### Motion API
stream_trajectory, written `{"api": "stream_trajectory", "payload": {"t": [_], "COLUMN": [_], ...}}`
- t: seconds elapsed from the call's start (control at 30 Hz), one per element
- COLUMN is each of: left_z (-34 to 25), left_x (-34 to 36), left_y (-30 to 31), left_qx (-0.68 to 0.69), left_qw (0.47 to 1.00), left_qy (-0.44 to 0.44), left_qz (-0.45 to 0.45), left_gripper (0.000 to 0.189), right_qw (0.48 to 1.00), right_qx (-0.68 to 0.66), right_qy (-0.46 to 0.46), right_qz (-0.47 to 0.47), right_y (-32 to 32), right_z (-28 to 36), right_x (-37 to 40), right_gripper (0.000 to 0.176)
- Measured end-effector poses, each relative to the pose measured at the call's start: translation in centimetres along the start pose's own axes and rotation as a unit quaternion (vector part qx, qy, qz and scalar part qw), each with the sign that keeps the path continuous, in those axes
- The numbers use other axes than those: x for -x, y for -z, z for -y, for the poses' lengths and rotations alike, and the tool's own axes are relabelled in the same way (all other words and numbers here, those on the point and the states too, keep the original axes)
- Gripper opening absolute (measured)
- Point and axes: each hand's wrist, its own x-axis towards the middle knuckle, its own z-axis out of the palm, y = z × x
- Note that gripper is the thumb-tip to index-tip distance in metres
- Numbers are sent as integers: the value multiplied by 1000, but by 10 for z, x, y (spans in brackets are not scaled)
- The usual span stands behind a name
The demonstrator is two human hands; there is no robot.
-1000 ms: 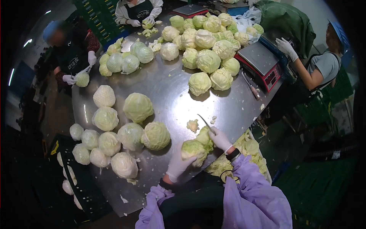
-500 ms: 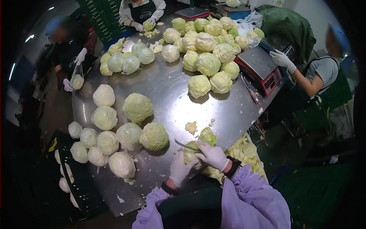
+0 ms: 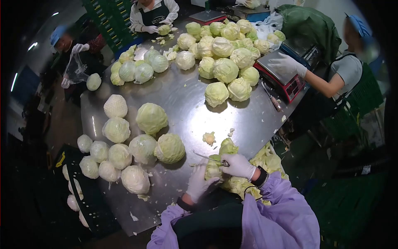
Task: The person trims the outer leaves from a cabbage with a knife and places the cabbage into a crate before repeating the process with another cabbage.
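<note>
My right hand (image 3: 238,166), gloved in white, is closed round the handle of a knife (image 3: 207,157). Its thin blade points left, over the top of a small green cabbage (image 3: 212,169). My left hand (image 3: 200,182), also gloved, holds that cabbage from the left side at the table's near edge. Part of the cabbage is hidden by my hands. Just beyond it lies a pale green leafy piece (image 3: 228,146), and a cut-off cabbage stump (image 3: 209,138) rests farther up the steel table (image 3: 186,112).
Wrapped cabbages (image 3: 120,155) stand at left, above a dark crate (image 3: 85,195). A cabbage pile (image 3: 226,70) fills the far side near a red scale (image 3: 286,79). Another knife (image 3: 271,97) lies beside it. Loose leaves (image 3: 265,159) gather at my right. Co-workers stand around.
My right hand has shifted slightly right with the knife, pulling the blade back a little. The left co-worker's bag now hangs apart from a cabbage; the right co-worker's hand has moved over the scale.
</note>
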Motion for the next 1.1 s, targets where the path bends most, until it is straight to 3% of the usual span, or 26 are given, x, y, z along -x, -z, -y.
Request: {"api": "stream_trajectory", "payload": {"t": [0.07, 0.13, 0.2, 0.23, 0.27, 0.33, 0.37, 0.4, 0.43, 0.47, 0.5, 0.53, 0.57, 0.6, 0.63, 0.67, 0.73, 0.77, 0.8, 0.83, 0.87, 0.9, 1.0, 1.07, 1.1], "left_z": [2, 12, 25, 25, 22, -11, -23, -20, -14, -10, -9, -10, -12, -11, 34, 44, 49, 46, 38, 30, 25, 25, 24, 20, 18], "left_x": [0, 1, 10, 10, 8, 15, 16, 16, 12, 9, 6, 7, 8, 6, 9, 10, 14, 12, 9, 5, -1, -10, -21, -22, -23], "left_y": [0, 4, 12, 19, 22, 32, 28, 21, 12, 8, 13, 17, 22, 29, 18, 17, 20, 18, 17, 16, 16, 18, 20, 17, 15], "left_qx": [12, 77, 79, 80, 76, -19, -62, -62, -74, -87, -52, -54, 162, 369, 367, 365, 492, 450, 451, 299, 126, 109, 75, 53, 29], "left_qw": [999, 994, 993, 990, 990, 991, 991, 991, 989, 986, 993, 992, 986, 922, 922, 922, 793, 810, 809, 923, 973, 981, 986, 983, 979], "left_qy": [-29, -72, -87, -100, -104, -135, -110, -108, -124, -141, -110, -110, -8, 93, 98, 104, 357, 375, 376, 219, 45, 26, 72, 87, 99], "left_qz": [-6, -4, 26, 52, 52, 13, 44, 48, 34, 19, 0, 0, -33, -69, -75, -82, -29, -14, -15, -105, -188, -158, -132, -155, -174], "left_gripper": [79, 79, 81, 83, 83, 90, 91, 91, 91, 91, 89, 89, 85, 81, 72, 72, 64, 76, 76, 84, 92, 104, 102, 100, 99], "right_qw": [999, 964, 954, 982, 982, 976, 961, 950, 979, 967, 967, 968, 896, 898, 897, 891, 889, 887, 884, 935, 935, 948, 956, 979, 979], "right_qx": [-33, -215, -189, 57, 56, -95, -233, -286, -190, -86, -86, -241, -377, -376, -384, -394, -404, -408, -412, -333, -332, -297, -275, -70, -71], "right_qy": [-1, -152, -232, -167, -166, -27, -143, -125, 30, 184, 184, -26, -230, -223, -218, -217, -217, -213, -211, -125, -126, -113, -70, 21, 18], "right_qz": [27, 15, 6, -63, -68, -193, -50, 18, -68, -152, -154, -59, 43, 46, -7, -58, -20, 21, 59, 6, 6, -20, -74, -191, -191], "right_y": [17, 33, 43, 42, 32, 26, 32, 34, -5, -45, -51, -52, -54, -52, -48, -44, -31, -31, -35, -46, -53, -55, -55, -61, -67], "right_z": [-12, -36, -79, -90, -96, -55, -22, 2, -24, -55, -66, -75, -83, -81, -71, -58, -29, -17, -9, -9, -13, -13, -17, -17, -14], "right_x": [-3, -9, -18, -21, -18, -10, -6, -5, -11, -20, -23, -22, -22, -21, -16, -9, 0, 2, 4, 1, -3, -7, -9, -5, -1], "right_gripper": [30, 24, 21, 25, 25, 31, 31, 30, 31, 32, 32, 31, 30, 30, 31, 31, 34, 35, 37, 38, 38, 39, 38, 41, 41]}}
